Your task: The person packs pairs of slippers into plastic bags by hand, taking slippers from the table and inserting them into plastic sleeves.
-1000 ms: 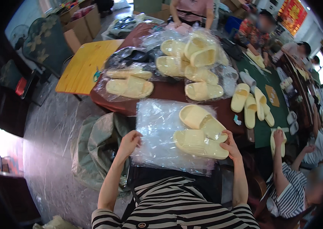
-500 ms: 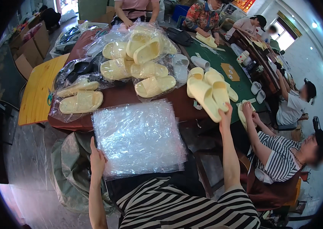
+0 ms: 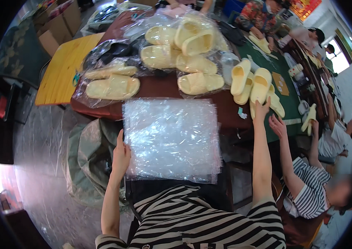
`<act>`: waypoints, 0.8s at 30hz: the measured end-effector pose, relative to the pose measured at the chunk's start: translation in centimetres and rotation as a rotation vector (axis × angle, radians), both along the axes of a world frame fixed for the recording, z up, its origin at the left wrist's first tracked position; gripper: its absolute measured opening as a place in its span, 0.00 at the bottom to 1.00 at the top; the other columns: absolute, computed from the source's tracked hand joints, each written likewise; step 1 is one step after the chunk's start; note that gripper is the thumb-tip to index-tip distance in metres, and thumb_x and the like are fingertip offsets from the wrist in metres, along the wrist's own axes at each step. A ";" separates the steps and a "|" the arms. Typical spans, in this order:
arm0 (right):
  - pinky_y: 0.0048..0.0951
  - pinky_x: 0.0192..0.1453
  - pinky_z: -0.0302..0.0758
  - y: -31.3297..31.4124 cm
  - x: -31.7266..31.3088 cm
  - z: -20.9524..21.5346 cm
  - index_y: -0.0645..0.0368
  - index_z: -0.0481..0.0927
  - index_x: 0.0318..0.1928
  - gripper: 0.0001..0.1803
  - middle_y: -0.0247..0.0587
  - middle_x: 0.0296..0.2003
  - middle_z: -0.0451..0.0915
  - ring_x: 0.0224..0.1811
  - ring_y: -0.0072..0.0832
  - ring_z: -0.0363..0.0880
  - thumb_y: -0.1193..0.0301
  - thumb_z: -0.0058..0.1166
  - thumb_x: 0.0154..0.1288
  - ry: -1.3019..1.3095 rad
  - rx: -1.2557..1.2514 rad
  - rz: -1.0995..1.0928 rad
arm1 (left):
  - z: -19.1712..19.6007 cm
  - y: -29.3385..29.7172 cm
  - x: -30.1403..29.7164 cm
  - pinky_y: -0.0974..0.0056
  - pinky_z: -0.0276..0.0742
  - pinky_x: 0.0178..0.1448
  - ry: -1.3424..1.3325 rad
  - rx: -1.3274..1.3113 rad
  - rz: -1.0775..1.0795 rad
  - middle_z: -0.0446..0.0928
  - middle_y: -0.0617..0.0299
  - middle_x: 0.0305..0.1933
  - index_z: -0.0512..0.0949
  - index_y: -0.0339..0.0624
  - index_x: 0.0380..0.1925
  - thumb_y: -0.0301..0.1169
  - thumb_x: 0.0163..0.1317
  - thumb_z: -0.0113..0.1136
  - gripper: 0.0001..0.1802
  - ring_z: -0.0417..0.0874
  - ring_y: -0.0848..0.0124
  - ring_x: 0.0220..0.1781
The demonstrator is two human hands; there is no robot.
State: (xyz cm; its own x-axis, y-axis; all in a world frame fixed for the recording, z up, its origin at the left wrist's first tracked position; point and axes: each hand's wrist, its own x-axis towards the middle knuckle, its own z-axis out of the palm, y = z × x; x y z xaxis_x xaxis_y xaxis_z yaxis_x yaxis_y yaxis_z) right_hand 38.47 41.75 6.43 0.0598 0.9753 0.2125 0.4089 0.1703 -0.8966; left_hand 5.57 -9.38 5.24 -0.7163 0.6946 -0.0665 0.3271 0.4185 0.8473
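Note:
A stack of clear plastic bags (image 3: 171, 139) lies in front of me over my lap. My left hand (image 3: 121, 154) is closed on its left edge, thumb up along the side. At the table's front right, my right hand (image 3: 261, 109) grips the near end of a cream slipper (image 3: 262, 83). Other cream slippers lie close around it: one slipper (image 3: 239, 77) to its left, partly over another, and one slipper (image 3: 276, 103) to its right. A co-worker's hand (image 3: 278, 125) with spread fingers is just right of my right hand.
Bagged cream slippers (image 3: 196, 45) are heaped on the brown-covered table (image 3: 155, 85); a bagged pair (image 3: 113, 86) lies at its left. A yellow side table (image 3: 66, 68) stands left, a green sack (image 3: 86, 166) on the floor below. A co-worker holds a slipper (image 3: 309, 119) at right.
The view has shifted, moving the table rightward. The slippers by my right hand now lie more spread out. The co-worker's near hand has come toward them; their other hand has lifted a slipper.

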 end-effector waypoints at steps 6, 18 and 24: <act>0.28 0.65 0.69 -11.5 -12.5 8.3 0.60 0.77 0.59 0.16 0.39 0.53 0.80 0.58 0.25 0.75 0.70 0.49 0.74 -0.148 -0.071 1.031 | 0.0 -0.6 0.1 0.50 0.75 0.53 0.145 -0.008 0.000 0.76 0.35 0.52 0.54 0.42 0.72 0.22 0.68 0.46 0.33 0.79 0.41 0.51; 0.34 0.54 0.77 -21.7 -35.7 3.0 0.63 0.82 0.50 0.24 0.45 0.42 0.86 0.49 0.36 0.84 0.53 0.53 0.70 -0.608 -0.352 1.375 | 2.2 0.0 2.3 0.49 0.77 0.44 0.283 -0.125 -0.075 0.76 0.40 0.48 0.50 0.45 0.75 0.22 0.68 0.49 0.36 0.81 0.46 0.42; 0.26 0.46 0.76 -20.5 -35.3 0.4 0.63 0.83 0.39 0.17 0.35 0.33 0.85 0.37 0.23 0.83 0.60 0.61 0.65 -0.285 -0.505 1.589 | 1.6 -0.4 1.9 0.50 0.77 0.44 0.245 -0.105 -0.079 0.75 0.41 0.48 0.50 0.45 0.75 0.22 0.70 0.47 0.34 0.81 0.46 0.40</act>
